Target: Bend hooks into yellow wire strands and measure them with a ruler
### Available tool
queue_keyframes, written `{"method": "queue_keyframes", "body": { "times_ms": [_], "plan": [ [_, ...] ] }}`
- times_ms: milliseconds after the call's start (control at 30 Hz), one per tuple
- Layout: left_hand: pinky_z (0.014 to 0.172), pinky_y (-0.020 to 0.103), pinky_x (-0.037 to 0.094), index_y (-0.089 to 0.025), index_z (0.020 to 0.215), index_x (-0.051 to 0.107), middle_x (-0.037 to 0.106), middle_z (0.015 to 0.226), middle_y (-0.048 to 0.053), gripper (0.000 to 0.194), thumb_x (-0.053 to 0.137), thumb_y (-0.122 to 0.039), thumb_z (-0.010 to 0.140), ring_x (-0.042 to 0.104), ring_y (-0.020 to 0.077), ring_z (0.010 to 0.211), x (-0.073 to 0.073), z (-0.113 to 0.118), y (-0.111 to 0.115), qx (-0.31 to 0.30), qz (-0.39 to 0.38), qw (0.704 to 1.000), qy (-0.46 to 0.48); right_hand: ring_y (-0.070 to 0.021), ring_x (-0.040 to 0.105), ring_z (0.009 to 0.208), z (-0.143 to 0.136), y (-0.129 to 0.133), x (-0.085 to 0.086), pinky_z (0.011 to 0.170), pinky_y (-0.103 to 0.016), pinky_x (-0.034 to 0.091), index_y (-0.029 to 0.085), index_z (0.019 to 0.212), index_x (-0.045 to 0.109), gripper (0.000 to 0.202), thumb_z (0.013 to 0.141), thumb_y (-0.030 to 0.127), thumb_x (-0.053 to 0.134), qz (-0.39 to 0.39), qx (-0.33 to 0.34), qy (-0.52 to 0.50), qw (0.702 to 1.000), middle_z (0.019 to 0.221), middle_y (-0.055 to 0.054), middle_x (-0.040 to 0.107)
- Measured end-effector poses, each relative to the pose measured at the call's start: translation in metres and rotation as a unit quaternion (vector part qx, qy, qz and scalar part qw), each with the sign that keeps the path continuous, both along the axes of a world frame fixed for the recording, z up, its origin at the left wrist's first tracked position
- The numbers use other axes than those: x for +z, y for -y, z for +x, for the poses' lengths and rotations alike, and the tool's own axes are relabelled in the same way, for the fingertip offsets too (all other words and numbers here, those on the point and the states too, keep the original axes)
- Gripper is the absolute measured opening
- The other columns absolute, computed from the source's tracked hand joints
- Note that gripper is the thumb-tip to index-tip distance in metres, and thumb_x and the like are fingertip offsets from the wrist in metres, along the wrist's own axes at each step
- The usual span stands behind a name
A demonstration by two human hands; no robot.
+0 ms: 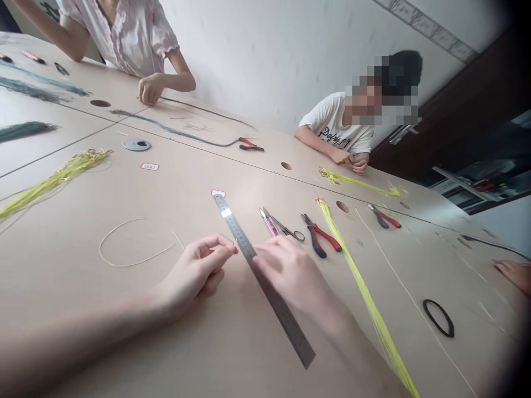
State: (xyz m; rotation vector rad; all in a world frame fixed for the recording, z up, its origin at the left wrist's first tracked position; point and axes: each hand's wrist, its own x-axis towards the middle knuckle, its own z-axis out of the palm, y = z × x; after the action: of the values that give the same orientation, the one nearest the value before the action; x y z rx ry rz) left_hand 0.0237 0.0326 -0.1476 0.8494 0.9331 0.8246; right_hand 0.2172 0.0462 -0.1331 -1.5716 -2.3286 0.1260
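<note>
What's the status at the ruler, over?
Left fingers pinching pale cord tip beside ruler. Right fingers at ruler, blurred, grip unclear. Scissors, pliers lying just beyond.

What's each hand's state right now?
Left hand: closed, pinching a thin pale-yellow cord.
Right hand: at the long silver metal ruler; blurred, grip cannot be told.

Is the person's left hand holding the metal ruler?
No, the left hand pinches a thin cord end just beside the ruler.
</note>
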Motion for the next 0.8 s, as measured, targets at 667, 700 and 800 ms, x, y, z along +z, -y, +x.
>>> {"method": "queue_keyframes", "body": {
  "times_ms": [667, 700, 800],
  "plan": [
    [0.033, 0.016, 0.013, -0.019, 0.073, 0.052, 0.024, 0.044, -0.010, 0.005, 0.057, -0.021, 0.076, 0.018, 0.0033, 0.034, -0.002, -0.002, -0.019, 0.098, 0.096, 0.990, -0.028, -0.0105, 0.040, 0.031, 0.059, 0.152, 0.015, 0.034, -0.023, 0.027, 0.022, 0.053, 0.045, 0.043, 0.087, 0.048, 0.043, -0.184, -0.148, 0.004, 0.972, 0.037, 0.006, 0.040],
    [0.033, 0.016, 0.012, -0.019, 0.072, 0.053, 0.024, 0.043, -0.010, 0.005, 0.057, -0.020, 0.075, 0.018, 0.0033, 0.034, -0.002, -0.002, -0.018, 0.096, 0.096, 0.990, -0.028, -0.0118, 0.046, 0.035, 0.060, 0.164, 0.009, 0.036, -0.023, 0.031, 0.022, 0.054, 0.047, 0.043, 0.088, 0.048, 0.041, -0.209, -0.171, -0.007, 0.963, 0.040, 0.004, 0.046],
    [0.034, 0.016, 0.012, -0.019, 0.071, 0.052, 0.023, 0.043, -0.010, 0.005, 0.056, -0.018, 0.074, 0.018, 0.0032, 0.035, -0.002, -0.001, -0.017, 0.096, 0.098, 0.990, -0.024, -0.0140, 0.054, 0.050, 0.048, 0.182, -0.008, 0.046, -0.023, 0.038, 0.022, 0.066, 0.053, 0.041, 0.091, 0.047, 0.033, -0.300, -0.185, -0.104, 0.930, 0.055, 0.001, 0.056]
  ]
}}
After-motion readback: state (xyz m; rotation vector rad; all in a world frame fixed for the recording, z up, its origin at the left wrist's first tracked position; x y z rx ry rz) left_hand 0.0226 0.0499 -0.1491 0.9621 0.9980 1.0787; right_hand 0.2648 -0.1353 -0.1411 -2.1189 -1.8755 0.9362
